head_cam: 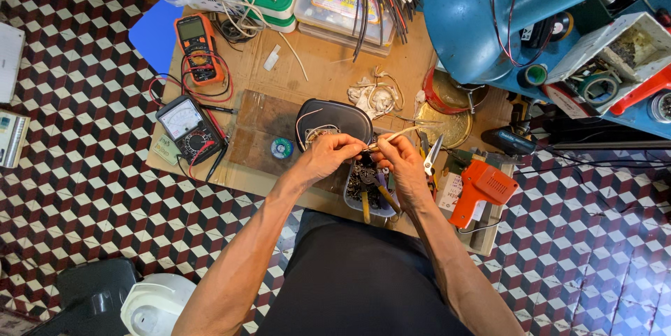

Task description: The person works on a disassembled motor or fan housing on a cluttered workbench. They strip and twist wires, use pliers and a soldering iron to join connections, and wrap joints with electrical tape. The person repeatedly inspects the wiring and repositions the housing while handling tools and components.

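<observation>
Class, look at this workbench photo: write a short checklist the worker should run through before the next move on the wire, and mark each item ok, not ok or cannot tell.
1. Both hands on the wire: left hand and right hand pinch the pale wire - ok.
2. Wire end stripped: cannot tell.
3. Orange soldering gun within reach, beside the right hand - ok.
4. Pliers close by - ok.
5. Analog multimeter on the board, leads attached - ok.
6. Gun hot or powered: cannot tell.
</observation>
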